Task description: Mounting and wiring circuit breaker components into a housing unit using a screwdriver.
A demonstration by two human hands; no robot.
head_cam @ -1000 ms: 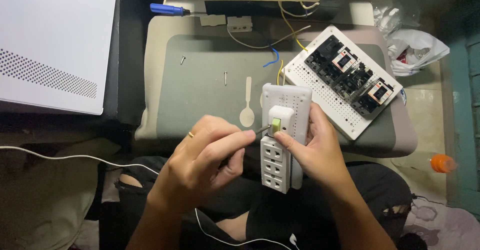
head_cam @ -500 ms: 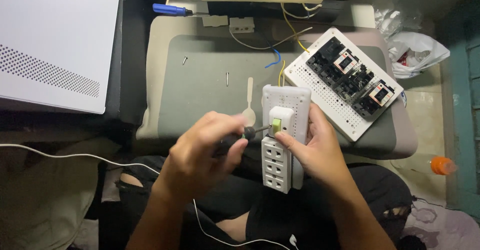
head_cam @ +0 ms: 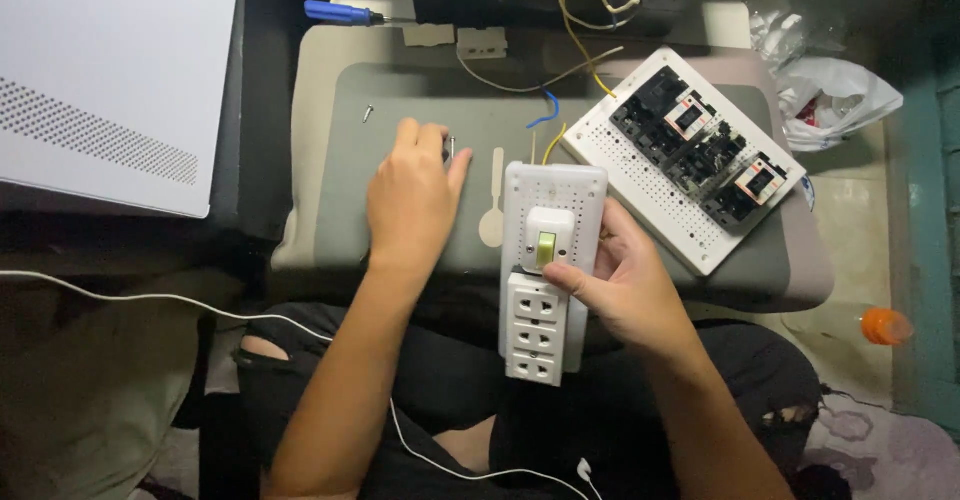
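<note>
Right hand (head_cam: 620, 285) grips white socket panel (head_cam: 545, 270), thumb at its switch. Left hand (head_cam: 412, 195) on grey desk (head_cam: 330, 140), fingers narrow, pinching small screw (head_cam: 452, 147).

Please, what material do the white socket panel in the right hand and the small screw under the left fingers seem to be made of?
Socket panel: probably hard moulded plastic, matt white, with crisp moulded socket openings and a perforated top section. The right hand holds it.

Screw: likely metal, judging by its grey glint; too small to be sure. The left hand touches it.

Smooth white plastic outlet board (head_cam: 545, 270) (slightly glossy), matt grey pad (head_cam: 330, 160)
</note>
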